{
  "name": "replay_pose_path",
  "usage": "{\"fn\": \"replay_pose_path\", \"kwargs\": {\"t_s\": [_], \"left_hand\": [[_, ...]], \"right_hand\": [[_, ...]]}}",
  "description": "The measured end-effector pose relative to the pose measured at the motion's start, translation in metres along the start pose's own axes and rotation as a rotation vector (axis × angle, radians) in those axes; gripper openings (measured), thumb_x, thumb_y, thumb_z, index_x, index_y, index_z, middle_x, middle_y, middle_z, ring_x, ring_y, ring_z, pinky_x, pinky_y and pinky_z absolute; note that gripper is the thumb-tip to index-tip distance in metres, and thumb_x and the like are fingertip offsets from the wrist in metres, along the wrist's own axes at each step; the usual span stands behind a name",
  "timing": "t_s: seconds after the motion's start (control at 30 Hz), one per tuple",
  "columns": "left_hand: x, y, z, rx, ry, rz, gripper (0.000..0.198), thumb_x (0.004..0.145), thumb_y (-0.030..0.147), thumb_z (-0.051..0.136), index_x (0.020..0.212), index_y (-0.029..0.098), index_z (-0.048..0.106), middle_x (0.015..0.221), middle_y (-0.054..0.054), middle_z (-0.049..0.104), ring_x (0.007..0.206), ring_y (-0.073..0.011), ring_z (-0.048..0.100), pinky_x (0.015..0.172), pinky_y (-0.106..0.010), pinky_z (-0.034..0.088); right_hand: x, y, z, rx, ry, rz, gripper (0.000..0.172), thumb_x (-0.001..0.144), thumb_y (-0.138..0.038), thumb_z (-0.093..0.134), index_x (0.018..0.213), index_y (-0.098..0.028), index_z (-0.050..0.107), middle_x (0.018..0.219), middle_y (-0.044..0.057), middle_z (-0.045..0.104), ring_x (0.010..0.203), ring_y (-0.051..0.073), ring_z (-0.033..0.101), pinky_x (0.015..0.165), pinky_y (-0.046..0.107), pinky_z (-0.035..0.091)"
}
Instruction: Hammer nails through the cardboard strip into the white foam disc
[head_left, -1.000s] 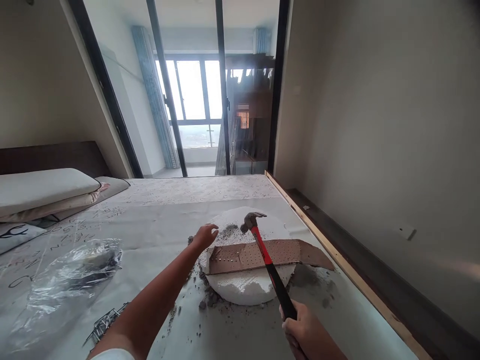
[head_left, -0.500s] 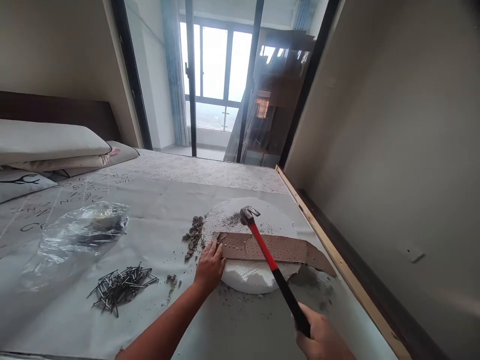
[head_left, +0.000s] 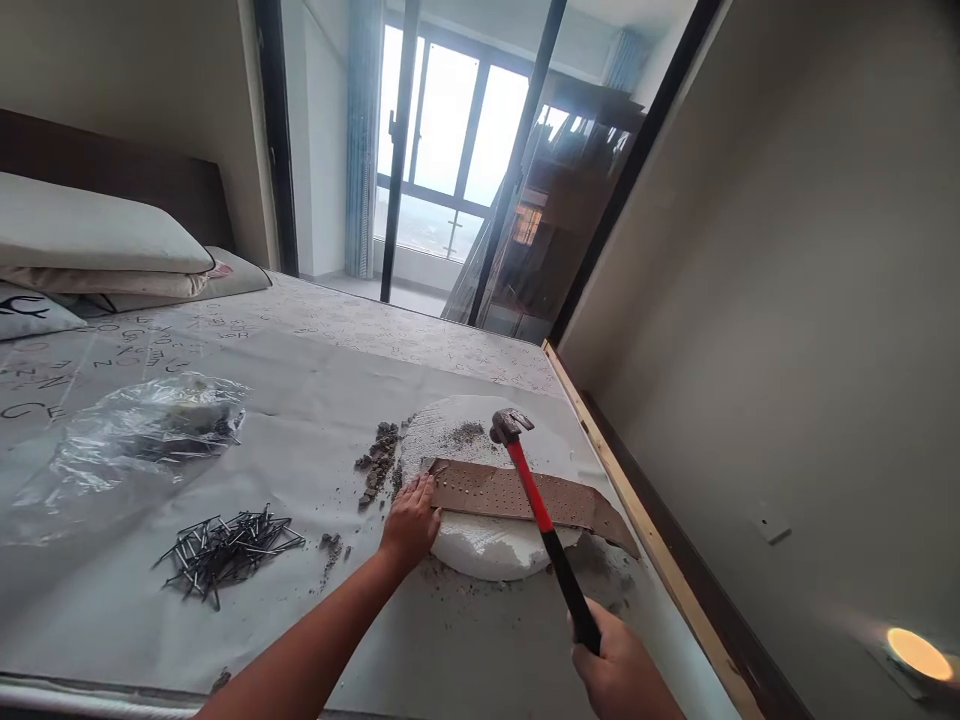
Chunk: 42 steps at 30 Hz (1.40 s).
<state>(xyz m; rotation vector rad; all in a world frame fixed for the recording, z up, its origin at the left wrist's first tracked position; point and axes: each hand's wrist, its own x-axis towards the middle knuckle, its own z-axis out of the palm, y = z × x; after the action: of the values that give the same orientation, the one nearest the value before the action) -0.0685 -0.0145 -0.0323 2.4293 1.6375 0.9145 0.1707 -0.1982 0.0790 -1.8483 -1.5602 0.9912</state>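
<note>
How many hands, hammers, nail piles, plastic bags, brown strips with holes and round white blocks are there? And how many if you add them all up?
Hands: 2 (left hand, right hand)
Hammer: 1
Nail pile: 1
Plastic bag: 1
Brown strip with holes: 1
Round white block: 1
Total: 7

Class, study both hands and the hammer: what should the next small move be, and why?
With nails heaped nearby, the right hand gripping the hammer and the left hand on the brown strip's left end, I'd probably stand one nail upright on the strip before any blow. Whether the left fingers hold one is too small to tell.
</note>
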Motion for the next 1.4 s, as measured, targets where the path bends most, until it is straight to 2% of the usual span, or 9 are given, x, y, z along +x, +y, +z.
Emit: {"fn": "replay_pose_path", "kwargs": {"t_s": [0.17, 0.3, 0.43, 0.53, 0.73, 0.87, 1.03, 1.2, 1.4], "left_hand": [[-0.001, -0.001, -0.004, -0.220, 0.019, -0.056, 0.054, 0.077, 0.030, 0.046, 0.128, 0.013, 0.046, 0.133, -0.013, 0.046, 0.126, -0.0268, 0.038, 0.104, -0.042, 0.032], [0.007, -0.011, -0.020, -0.568, 0.064, -0.210, 0.048, 0.074, 0.029, 0.048, 0.121, 0.018, 0.053, 0.126, -0.009, 0.054, 0.118, -0.0246, 0.047, 0.101, -0.037, 0.037], [0.021, -0.032, -0.049, -0.963, 0.302, -0.493, 0.041, 0.073, 0.034, 0.047, 0.107, 0.014, 0.059, 0.108, -0.012, 0.065, 0.104, -0.0233, 0.058, 0.092, -0.037, 0.044], [0.022, -0.042, -0.067, -1.104, 0.415, -0.610, 0.038, 0.070, 0.033, 0.050, 0.099, 0.012, 0.060, 0.100, -0.012, 0.066, 0.095, -0.0223, 0.061, 0.086, -0.037, 0.047], [0.008, -0.031, -0.060, -0.843, 0.237, -0.662, 0.036, 0.068, 0.032, 0.051, 0.097, 0.014, 0.062, 0.098, -0.011, 0.065, 0.096, -0.0244, 0.059, 0.084, -0.035, 0.046], [0.006, -0.019, -0.042, -0.633, 0.197, -0.645, 0.036, 0.070, 0.032, 0.051, 0.101, 0.016, 0.062, 0.112, -0.012, 0.060, 0.107, -0.0262, 0.053, 0.089, -0.035, 0.042], [0.017, -0.014, -0.023, -0.442, 0.167, -0.598, 0.043, 0.070, 0.035, 0.054, 0.106, 0.013, 0.060, 0.124, -0.016, 0.050, 0.123, -0.0276, 0.039, 0.099, -0.037, 0.033], [0.029, -0.011, -0.001, -0.480, 0.169, -0.616, 0.044, 0.068, 0.032, 0.057, 0.108, 0.014, 0.058, 0.120, -0.014, 0.052, 0.118, -0.0258, 0.044, 0.099, -0.034, 0.034], [0.033, -0.010, 0.009, -0.574, 0.228, -0.683, 0.041, 0.066, 0.022, 0.056, 0.107, 0.015, 0.058, 0.120, -0.012, 0.048, 0.116, -0.0241, 0.044, 0.099, -0.032, 0.034]], "right_hand": [[0.011, 0.027, 0.033, -0.016, -0.048, 0.106, 0.014, 0.060, -0.007, 0.036, 0.059, -0.021, 0.034, 0.054, -0.005, 0.030, 0.051, 0.010, 0.030, 0.046, 0.022, 0.024], [0.003, 0.029, 0.023, -0.152, -0.030, -0.027, 0.013, 0.063, -0.008, 0.038, 0.063, -0.021, 0.038, 0.056, -0.004, 0.039, 0.054, 0.011, 0.037, 0.050, 0.022, 0.027], [-0.006, 0.026, 0.005, -0.483, -0.033, -0.129, 0.018, 0.062, -0.006, 0.042, 0.072, -0.020, 0.045, 0.061, 0.000, 0.055, 0.057, 0.015, 0.050, 0.051, 0.023, 0.029], [0.001, 0.032, 0.011, -0.738, -0.064, -0.213, 0.026, 0.064, -0.003, 0.044, 0.082, -0.019, 0.053, 0.073, 0.006, 0.066, 0.067, 0.021, 0.060, 0.053, 0.026, 0.029], [0.035, 0.072, 0.044, -1.021, -0.177, -0.465, 0.032, 0.063, 0.000, 0.046, 0.087, -0.018, 0.058, 0.075, 0.008, 0.068, 0.063, 0.025, 0.063, 0.050, 0.029, 0.028], [0.050, 0.099, 0.054, -1.028, -0.221, -0.473, 0.027, 0.066, -0.004, 0.048, 0.086, -0.016, 0.060, 0.075, 0.009, 0.068, 0.065, 0.026, 0.064, 0.053, 0.029, 0.034], [0.055, 0.107, 0.056, -0.973, -0.244, -0.453, 0.025, 0.070, -0.028, 0.057, 0.092, -0.016, 0.063, 0.085, 0.011, 0.068, 0.077, 0.029, 0.063, 0.062, 0.033, 0.042], [0.056, 0.084, 0.050, -0.903, -0.254, -0.466, 0.022, 0.070, -0.030, 0.059, 0.088, -0.017, 0.065, 0.095, 0.011, 0.064, 0.088, 0.029, 0.057, 0.073, 0.038, 0.043], [0.104, -0.019, 0.042, -0.853, 0.000, -0.683, 0.021, 0.083, -0.013, 0.042, 0.082, -0.017, 0.063, 0.094, 0.008, 0.061, 0.089, 0.019, 0.053, 0.076, 0.028, 0.040]]}}
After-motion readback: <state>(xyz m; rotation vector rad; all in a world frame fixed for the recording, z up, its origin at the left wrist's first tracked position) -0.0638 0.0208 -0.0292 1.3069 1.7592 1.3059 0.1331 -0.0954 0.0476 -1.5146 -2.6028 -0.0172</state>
